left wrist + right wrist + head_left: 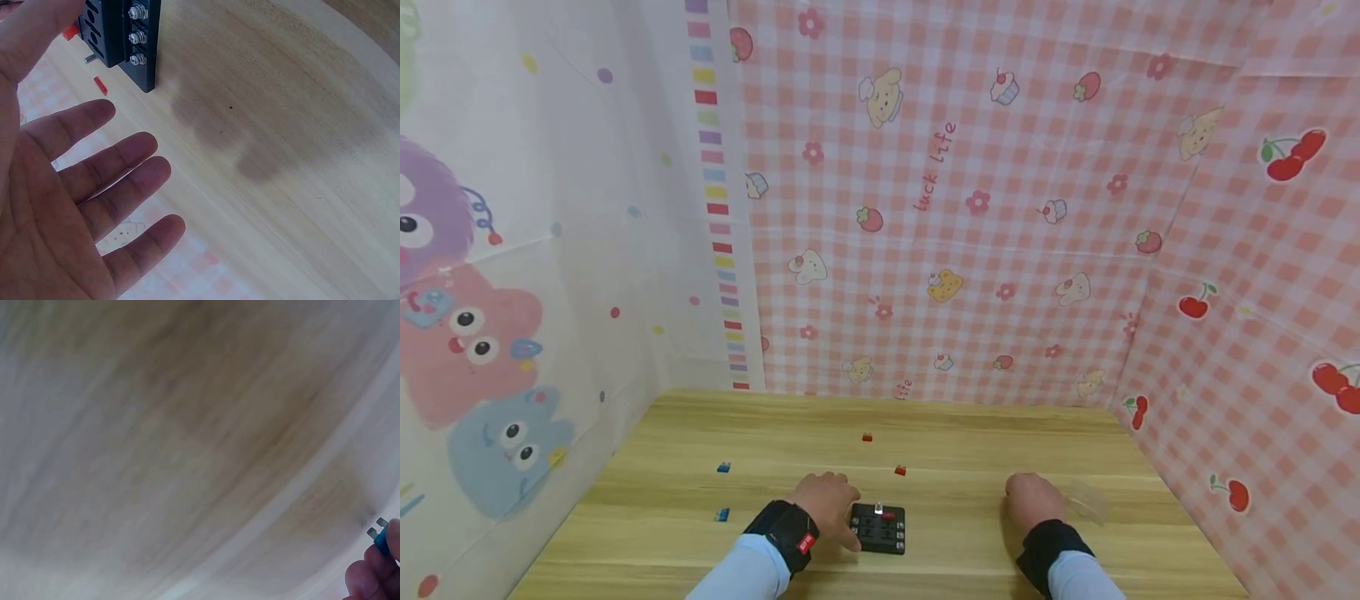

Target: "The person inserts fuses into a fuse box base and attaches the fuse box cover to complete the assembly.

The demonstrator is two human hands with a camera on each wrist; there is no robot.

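A black fuse block [868, 546] with screw terminals sits on the table, a red blade fuse [887, 516] in its upper part. My left hand [826, 508] is at its left side, the thumb against or right next to the block. In the left wrist view the other fingers [134, 147] are extended and spread, holding nothing. To the right, my right hand [1033, 502] is above the table, apart from the block. In the right wrist view its fingertips pinch a blue blade fuse [382, 540], metal prongs outward; most of that hand is out of frame.
Two blue blade fuses [723, 467] lie on the left of the wooden table [970, 433]. Two red blade fuses [900, 471] lie beyond the block. A clear plastic piece [1087, 502] lies right of my right hand. Patterned cloths [970, 250] hang around the table.
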